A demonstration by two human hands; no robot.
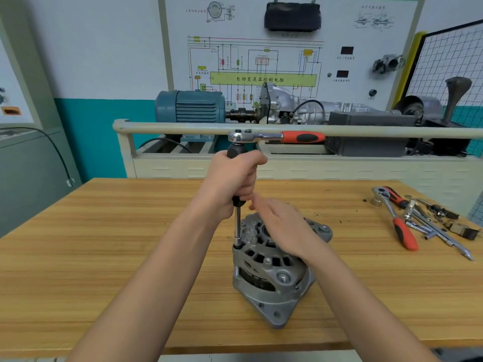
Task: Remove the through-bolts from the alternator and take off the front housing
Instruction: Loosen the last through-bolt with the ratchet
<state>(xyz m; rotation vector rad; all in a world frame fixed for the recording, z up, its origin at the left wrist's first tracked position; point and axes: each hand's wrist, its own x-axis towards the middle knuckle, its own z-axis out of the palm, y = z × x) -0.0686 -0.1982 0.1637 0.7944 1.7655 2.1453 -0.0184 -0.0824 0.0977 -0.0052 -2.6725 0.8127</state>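
Note:
A grey cast alternator (271, 273) stands on the wooden table (104, 257), front housing up. A socket driver stands upright on a through-bolt at the housing's left rim; its steel extension (237, 226) runs up into a black grip. My left hand (232, 181) grips that black handle. On top of it sits a ratchet (277, 137) with a red and black handle pointing right. My right hand (282, 226) hovers over the alternator's top with fingers straight, near the extension; whether it touches the housing is unclear. It hides the pulley area.
At the table's right lie a second red-handled ratchet (400, 223), a loose socket (376, 201), extension bars and small metal parts (441, 226). Behind the table stands a training rig with a rail (183, 126), a blue motor (190, 105) and a gearbox.

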